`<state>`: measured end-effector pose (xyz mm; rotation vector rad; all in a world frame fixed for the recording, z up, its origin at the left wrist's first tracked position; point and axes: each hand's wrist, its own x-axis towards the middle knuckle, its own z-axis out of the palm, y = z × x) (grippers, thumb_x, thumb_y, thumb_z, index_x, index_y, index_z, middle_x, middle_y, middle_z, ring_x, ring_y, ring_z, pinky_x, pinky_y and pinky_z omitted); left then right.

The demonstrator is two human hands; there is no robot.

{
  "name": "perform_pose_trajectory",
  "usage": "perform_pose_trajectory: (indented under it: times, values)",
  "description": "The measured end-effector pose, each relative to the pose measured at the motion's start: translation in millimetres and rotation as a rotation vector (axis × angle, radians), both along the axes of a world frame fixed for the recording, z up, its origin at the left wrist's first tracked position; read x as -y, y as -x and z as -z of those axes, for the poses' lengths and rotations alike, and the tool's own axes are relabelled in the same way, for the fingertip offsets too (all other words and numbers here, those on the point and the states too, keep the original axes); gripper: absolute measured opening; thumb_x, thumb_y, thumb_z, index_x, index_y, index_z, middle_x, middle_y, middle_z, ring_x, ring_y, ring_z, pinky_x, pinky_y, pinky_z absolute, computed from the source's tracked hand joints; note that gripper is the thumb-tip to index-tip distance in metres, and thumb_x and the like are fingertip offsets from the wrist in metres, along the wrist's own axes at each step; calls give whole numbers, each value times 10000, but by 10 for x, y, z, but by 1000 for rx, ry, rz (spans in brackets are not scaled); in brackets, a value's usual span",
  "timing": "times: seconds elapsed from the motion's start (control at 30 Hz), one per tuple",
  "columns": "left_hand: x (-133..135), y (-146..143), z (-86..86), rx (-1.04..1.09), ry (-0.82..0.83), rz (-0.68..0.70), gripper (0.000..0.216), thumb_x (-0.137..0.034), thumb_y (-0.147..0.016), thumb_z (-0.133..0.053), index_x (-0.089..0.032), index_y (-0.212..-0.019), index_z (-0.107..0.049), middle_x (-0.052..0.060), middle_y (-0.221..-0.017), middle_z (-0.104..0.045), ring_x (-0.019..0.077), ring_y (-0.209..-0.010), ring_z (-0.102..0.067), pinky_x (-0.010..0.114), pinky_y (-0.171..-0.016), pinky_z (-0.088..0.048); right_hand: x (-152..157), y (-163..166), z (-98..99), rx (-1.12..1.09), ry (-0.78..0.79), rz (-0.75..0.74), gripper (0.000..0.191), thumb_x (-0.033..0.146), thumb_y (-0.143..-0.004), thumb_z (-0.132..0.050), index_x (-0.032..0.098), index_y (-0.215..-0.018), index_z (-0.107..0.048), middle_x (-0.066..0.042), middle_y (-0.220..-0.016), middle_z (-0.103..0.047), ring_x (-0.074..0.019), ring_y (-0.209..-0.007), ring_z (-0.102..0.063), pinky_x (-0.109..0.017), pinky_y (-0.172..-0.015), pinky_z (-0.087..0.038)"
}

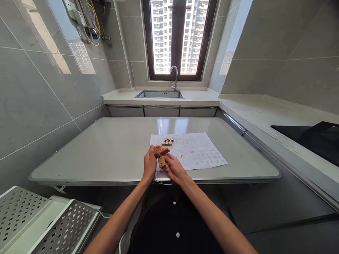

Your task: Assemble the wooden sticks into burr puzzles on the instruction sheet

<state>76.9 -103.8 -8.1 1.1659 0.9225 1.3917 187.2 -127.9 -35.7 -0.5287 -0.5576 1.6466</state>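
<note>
- While both hands meet over the near edge of the table, a wooden puzzle assembly sits between them, lifted just above the tabletop
- Left hand: fingers curled against the left side of the assembly, thumb towards its top; grasping it
- Right hand: fingers closed on the lower upright piece of the assembly from the right; grasping it
- Wooden puzzle assembly: light brown notched bars crossed over one another, one bar pointing down, others lying roughly level; exact joints too small to tell
- Loose wooden pieces: a short row lying side by side on the instruction sheet, just beyond the hands, apart from the held assembly
- Instruction sheet: white printed paper, flat on the table, right of and under the hands
- Sink with tap: on the far counter below the window
- Perforated metal stand: lower left, below table level
- Black hob: on the right counter
</note>
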Motion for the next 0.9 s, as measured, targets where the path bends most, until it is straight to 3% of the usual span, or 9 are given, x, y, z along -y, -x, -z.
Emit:
perform_pose_trajectory:
  times: [0.13,0.3,0.4,0.53,0.8,0.9]
  values:
    - [23,-31,-46,30,-6,52,634,-741,-916,-597,-157,-1102,-755,95,-1055,-804,247,-1018,-744,320,-902,-555,36,-25,-61,-22,3,-25,353,307,-794,-902,204,-934,-595,81,-628,-517,-32,-436,-373,-131,-388,-292]
    - [-46,44,-57,86,109,142,543,-646,-880,-710,-157,-1115,-729,72,-970,-796,186,-772,-731,266,-670,-557,155,-48,-156,-23,-17,-111,338,300,-823,-883,209,-987,-602,82,-641,-509,-21,-424,-323,-115,-388,-269]
    - [-117,141,-104,92,192,296,517,-497,-814,-833,-129,-1167,-744,115,-1034,-799,210,-850,-748,278,-726,-585,206,-105,-205,-14,-35,-138,354,331,-819,-892,204,-958,-592,86,-640,-497,-14,-430,-303,-107,-393,-256]
    - [-190,244,-146,86,265,432,545,-399,-833,-837,-133,-1293,-717,145,-1098,-795,247,-950,-765,312,-808,-612,256,-191,-247,18,-51,-167,396,352,-799,-909,204,-932,-566,96,-629,-481,-4,-420,-263,-109,-389,-213]
    - [-159,231,-131,-44,255,483,536,-484,-911,-750,-175,-1345,-690,142,-1172,-782,240,-915,-779,304,-723,-613,405,-301,-295,115,-44,-183,437,407,-783,-913,205,-882,-538,90,-635,-485,1,-419,-226,-128,-399,-174]
    - [-158,237,-112,-146,174,447,563,-548,-914,-726,-157,-1318,-696,147,-1158,-786,255,-950,-770,347,-812,-608,421,-378,-295,162,-27,-138,458,460,-771,-905,194,-830,-537,66,-653,-506,-7,-437,-261,-145,-410,-215]
